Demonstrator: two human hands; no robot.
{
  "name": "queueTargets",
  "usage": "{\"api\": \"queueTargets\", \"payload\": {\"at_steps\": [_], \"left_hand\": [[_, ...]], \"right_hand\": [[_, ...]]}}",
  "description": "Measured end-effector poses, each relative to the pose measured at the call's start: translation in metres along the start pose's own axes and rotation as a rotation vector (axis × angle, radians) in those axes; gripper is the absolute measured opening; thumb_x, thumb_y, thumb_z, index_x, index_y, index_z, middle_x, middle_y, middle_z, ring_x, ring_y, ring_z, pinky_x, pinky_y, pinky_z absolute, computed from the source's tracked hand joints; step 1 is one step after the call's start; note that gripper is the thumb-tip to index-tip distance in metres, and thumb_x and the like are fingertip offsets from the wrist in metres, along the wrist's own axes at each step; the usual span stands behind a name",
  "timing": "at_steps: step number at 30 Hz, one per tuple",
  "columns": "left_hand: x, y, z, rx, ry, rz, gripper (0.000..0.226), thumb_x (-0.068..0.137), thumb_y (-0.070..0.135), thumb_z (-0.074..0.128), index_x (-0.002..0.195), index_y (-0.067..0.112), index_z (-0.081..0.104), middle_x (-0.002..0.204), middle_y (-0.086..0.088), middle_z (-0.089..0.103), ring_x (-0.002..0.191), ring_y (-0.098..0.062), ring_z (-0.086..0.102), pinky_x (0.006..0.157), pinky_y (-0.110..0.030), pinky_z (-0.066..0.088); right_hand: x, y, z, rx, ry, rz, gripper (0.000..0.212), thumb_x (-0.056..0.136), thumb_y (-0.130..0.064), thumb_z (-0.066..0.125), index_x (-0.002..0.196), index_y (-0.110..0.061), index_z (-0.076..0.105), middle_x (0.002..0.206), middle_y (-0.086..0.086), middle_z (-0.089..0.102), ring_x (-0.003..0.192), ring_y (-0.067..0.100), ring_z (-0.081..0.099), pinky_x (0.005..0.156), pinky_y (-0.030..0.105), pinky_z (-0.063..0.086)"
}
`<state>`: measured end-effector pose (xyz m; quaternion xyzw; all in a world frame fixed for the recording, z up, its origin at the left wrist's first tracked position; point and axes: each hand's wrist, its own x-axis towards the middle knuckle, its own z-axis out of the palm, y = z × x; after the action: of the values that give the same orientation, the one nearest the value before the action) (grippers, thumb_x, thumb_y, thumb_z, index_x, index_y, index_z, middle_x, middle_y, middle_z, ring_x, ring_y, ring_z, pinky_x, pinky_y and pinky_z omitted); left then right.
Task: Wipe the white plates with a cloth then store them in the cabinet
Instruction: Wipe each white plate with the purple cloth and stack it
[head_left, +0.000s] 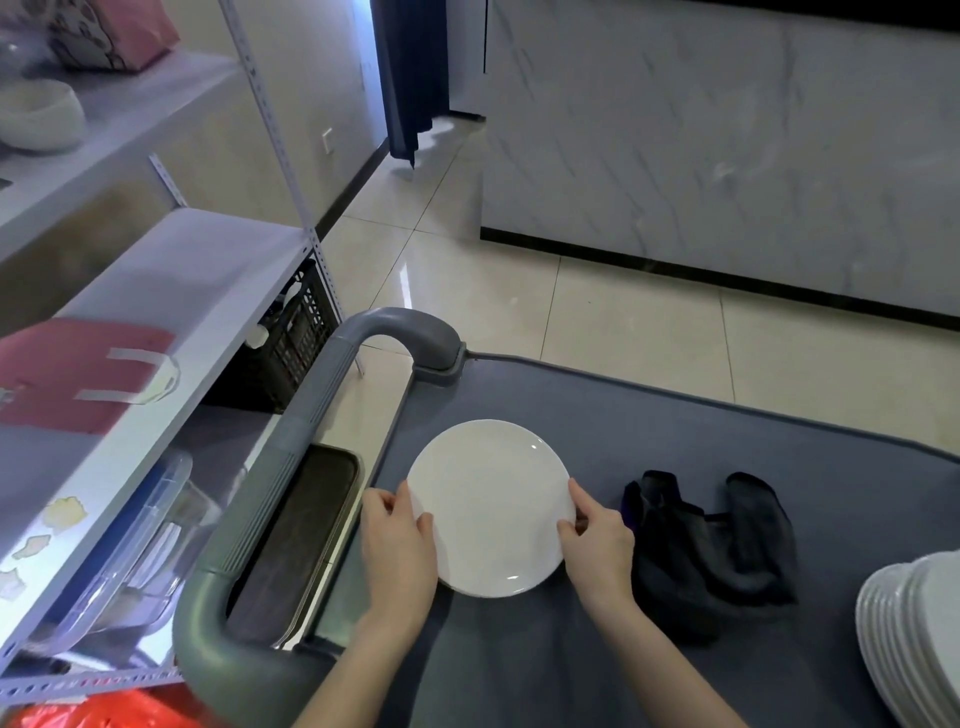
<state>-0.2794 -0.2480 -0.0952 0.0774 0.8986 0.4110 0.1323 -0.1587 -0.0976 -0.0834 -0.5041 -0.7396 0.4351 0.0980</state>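
Head view: glossy cream floor tiles (519, 312) and a marbled grey wall (727, 130) lie far beyond the fingers; a white metal rack (171, 270) stands to their left; the cart's grey mat (675, 415) spreads beneath them; a stack of plates (909, 623) sits well to their right; a dark cloth (717, 545) lies just beside the right hand (597, 545); it and the left hand (400, 551) grip opposite rims of one white plate (488, 504), fingers curled on it.

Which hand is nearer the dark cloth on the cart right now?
Right. The right hand grips the white plate at its right rim, just beside the dark cloth; the left hand holds the opposite rim.
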Motion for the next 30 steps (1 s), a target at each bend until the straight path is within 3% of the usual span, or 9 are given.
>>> {"api": "queueTargets", "payload": {"at_steps": [5,8,11,14,16,20,24,27,30], "left_hand": [[-0.002,0.001,0.002,0.019,0.059,0.001,0.016,0.097,0.011,0.052,0.112,0.006,0.053,0.107,0.002,0.045,0.098,-0.015,0.05,0.078,-0.021,0.038],[-0.002,-0.001,0.002,0.038,0.031,-0.01,0.022,0.098,0.007,0.052,0.119,0.002,0.053,0.099,0.008,0.038,0.09,0.008,0.043,0.072,-0.008,0.035],[-0.005,0.003,0.001,0.21,0.043,0.086,0.035,0.092,0.005,0.059,0.126,0.001,0.056,0.113,-0.006,0.039,0.097,-0.017,0.045,0.086,-0.028,0.042],[-0.015,0.025,0.009,0.142,0.079,0.124,0.042,0.09,0.008,0.063,0.131,0.007,0.057,0.113,-0.005,0.039,0.099,-0.026,0.048,0.089,-0.038,0.043],[-0.029,0.048,0.023,0.059,0.048,0.19,0.035,0.091,0.008,0.061,0.126,0.011,0.063,0.111,-0.001,0.044,0.094,-0.021,0.054,0.087,-0.031,0.042],[-0.074,0.111,0.065,-0.074,-0.081,0.335,0.021,0.093,0.012,0.059,0.108,0.022,0.07,0.095,0.009,0.063,0.084,0.001,0.058,0.072,-0.007,0.037],[-0.132,0.174,0.117,-0.146,-0.255,0.451,0.014,0.092,0.015,0.063,0.095,0.026,0.071,0.085,0.014,0.069,0.079,-0.001,0.063,0.075,-0.015,0.046],[-0.174,0.209,0.159,-0.179,-0.384,0.498,0.012,0.093,0.018,0.064,0.092,0.027,0.071,0.077,0.013,0.069,0.075,0.003,0.063,0.068,-0.008,0.045],[-0.208,0.23,0.197,-0.16,-0.476,0.525,0.01,0.092,0.022,0.064,0.099,0.026,0.071,0.086,0.015,0.069,0.082,0.006,0.062,0.074,-0.01,0.047]], "right_hand": [[0.001,0.001,-0.005,-0.022,-0.042,-0.011,0.059,0.088,-0.001,0.055,0.141,-0.026,0.054,0.09,0.011,0.068,0.099,0.029,0.059,0.091,0.035,0.05],[0.003,0.001,-0.013,-0.021,-0.097,-0.044,0.057,0.086,-0.002,0.058,0.137,-0.028,0.059,0.092,0.012,0.071,0.098,0.027,0.061,0.089,0.029,0.049],[0.004,0.002,-0.03,0.01,-0.11,-0.097,0.04,0.084,-0.004,0.063,0.121,-0.019,0.069,0.092,0.014,0.072,0.092,0.031,0.064,0.08,0.03,0.049],[0.005,0.004,-0.06,0.073,-0.087,-0.108,0.037,0.089,-0.013,0.068,0.125,-0.016,0.067,0.1,0.0,0.07,0.087,0.007,0.063,0.077,0.01,0.044],[0.006,0.008,-0.09,0.109,-0.053,-0.156,0.03,0.091,-0.017,0.068,0.121,-0.019,0.07,0.099,-0.013,0.068,0.085,-0.008,0.06,0.073,-0.001,0.041],[0.002,0.026,-0.171,0.143,0.089,-0.247,0.017,0.091,-0.016,0.069,0.105,-0.019,0.076,0.096,-0.013,0.074,0.086,-0.006,0.065,0.079,0.003,0.046],[-0.004,0.067,-0.258,0.076,0.217,-0.266,0.012,0.09,-0.016,0.069,0.098,-0.021,0.076,0.091,-0.011,0.073,0.082,-0.001,0.066,0.074,0.002,0.042],[-0.01,0.109,-0.317,-0.032,0.293,-0.232,0.009,0.09,-0.019,0.068,0.095,-0.024,0.074,0.087,-0.012,0.068,0.077,-0.001,0.06,0.07,0.003,0.04],[-0.016,0.154,-0.363,-0.119,0.367,-0.154,0.01,0.091,-0.024,0.066,0.097,-0.031,0.07,0.086,-0.015,0.06,0.076,-0.002,0.055,0.064,0.006,0.035]]}}
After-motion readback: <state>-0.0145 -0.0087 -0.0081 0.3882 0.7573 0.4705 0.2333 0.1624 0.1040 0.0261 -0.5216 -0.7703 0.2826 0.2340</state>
